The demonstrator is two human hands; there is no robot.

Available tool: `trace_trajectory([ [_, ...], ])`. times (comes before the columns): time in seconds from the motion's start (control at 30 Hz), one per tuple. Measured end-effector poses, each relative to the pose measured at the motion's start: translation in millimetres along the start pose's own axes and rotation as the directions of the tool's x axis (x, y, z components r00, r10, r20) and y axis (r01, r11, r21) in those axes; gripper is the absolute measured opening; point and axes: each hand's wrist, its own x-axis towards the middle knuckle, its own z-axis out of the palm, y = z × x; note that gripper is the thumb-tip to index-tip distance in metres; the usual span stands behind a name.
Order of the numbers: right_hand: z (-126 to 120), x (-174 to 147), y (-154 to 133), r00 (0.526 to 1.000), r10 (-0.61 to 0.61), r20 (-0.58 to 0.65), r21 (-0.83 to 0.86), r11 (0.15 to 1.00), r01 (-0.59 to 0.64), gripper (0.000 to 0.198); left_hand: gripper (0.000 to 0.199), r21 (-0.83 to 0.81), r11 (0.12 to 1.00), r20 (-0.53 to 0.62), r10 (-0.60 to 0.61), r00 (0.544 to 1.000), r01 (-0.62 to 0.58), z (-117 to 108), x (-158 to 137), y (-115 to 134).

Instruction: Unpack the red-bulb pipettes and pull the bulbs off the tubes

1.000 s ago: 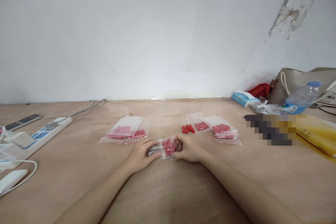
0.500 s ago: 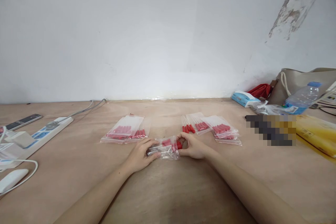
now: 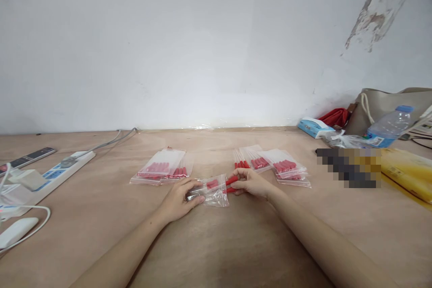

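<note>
In the middle of the table, my left hand [image 3: 184,199] is closed on one end of a clear plastic bag [image 3: 216,199], thumb in front and fingers behind. Red ends of sticks [image 3: 212,184] show inside it. At the bag's right end, my right hand [image 3: 250,183] pinches red-ended sticks [image 3: 231,180]; their red ends stick out beyond the bag's edge. My fingers hide part of them. Just behind this hand lie loose red-ended sticks [image 3: 241,164] with thin white shafts.
Filled zip bags [image 3: 162,164] are stacked at left, others [image 3: 285,166] at right. A power strip [image 3: 64,173] with cables and a phone-like device [image 3: 29,159] lie far left. On the right are a tissue box [image 3: 313,127], a water bottle [image 3: 391,126] and a yellow package [image 3: 407,171].
My right hand has shifted slightly right, away from the bag, and more of the red ends shows between them. My left hand and the bag have barely moved.
</note>
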Motion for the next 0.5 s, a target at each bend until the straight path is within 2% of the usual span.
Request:
trace_trajectory([
  [0.1,2,-1,-1,0.998,0.012,-0.054,0.002,1.000,-0.012,0.037,0.030,-0.008,1.000,0.007,-0.005,1.000,0.005,0,0,1],
  [0.23,6,-2,0,0.993,-0.087,-0.077,-0.241,0.968,0.066,0.046,0.031,-0.016,1.000,-0.004,-0.012,1.000,0.012,0,0,2],
  [0.3,7,-2,0,0.991,-0.123,-0.049,-0.294,0.950,0.103,0.043,0.031,-0.013,1.000,0.000,-0.023,1.000,0.023,-1,0,2],
  [0.4,3,-2,-3,0.995,-0.095,-0.029,-0.194,0.977,0.088,0.033,0.032,-0.007,1.000,0.008,-0.029,1.000,0.029,-1,0,1],
  [0.5,-7,-2,-11,0.998,0.028,-0.063,0.000,1.000,-0.028,0.034,0.031,-0.002,1.000,-0.002,-0.025,1.000,0.025,-1,-1,-1],
])
